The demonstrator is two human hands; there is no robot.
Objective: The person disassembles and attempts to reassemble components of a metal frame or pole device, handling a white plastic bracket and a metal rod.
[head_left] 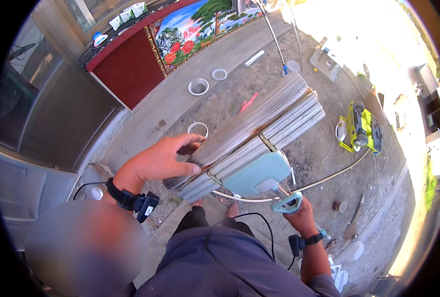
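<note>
A thick, weathered grey-brown stack of wood (249,119), with lengthwise ridges, stands in front of me, slanting up to the right. My left hand (168,156) is at its lower left end, fingers and thumb spread, the thumb by the wood's edge. The fingers curve near a white ring-shaped container behind. In my right hand (301,216) is the loop handle of a pale blue, flat-bladed tool (257,174). Its broad rounded blade lies over the near side of the wood; I cannot tell its exact kind.
A yellow-green machine with wheels (361,128) sits on the ground at right, near a pale hose (336,178). White round containers (198,86) stand toward the back. A dark red wall with a painted panel (190,37) is at far left. Beside me at left are glazed doors (56,109).
</note>
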